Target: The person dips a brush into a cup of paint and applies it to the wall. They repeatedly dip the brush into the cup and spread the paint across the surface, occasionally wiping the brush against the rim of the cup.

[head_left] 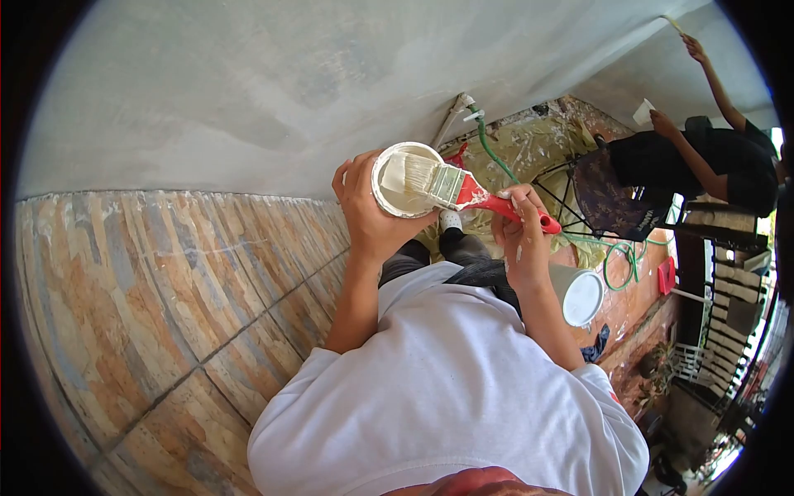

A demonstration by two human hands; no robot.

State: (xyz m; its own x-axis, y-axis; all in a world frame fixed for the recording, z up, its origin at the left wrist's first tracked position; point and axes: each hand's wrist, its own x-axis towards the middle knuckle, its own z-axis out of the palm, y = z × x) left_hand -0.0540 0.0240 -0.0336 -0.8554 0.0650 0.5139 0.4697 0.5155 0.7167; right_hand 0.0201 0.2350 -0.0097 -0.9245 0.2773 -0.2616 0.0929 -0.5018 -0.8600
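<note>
My left hand (369,201) is wrapped round a small white tub (378,195) with pale paint inside. In my right hand (523,236) is a paintbrush (488,198) with a red handle, gripped along that handle. The brush's bristles (419,174) reach over the tub's opening and overlap the paint in this view. White paint smears show on the red handle and on the fingers of my right hand. A grey-white wall (273,99) rises just beyond both hands.
A person (695,161) at the right holds a brush up to the wall, beside a folding chair (616,194). A white bucket (582,298) stands by my right forearm. Nearby are a green hose (492,153), a pipe tap (453,116), a drop sheet (533,145) and stone-patterned tiles (190,281).
</note>
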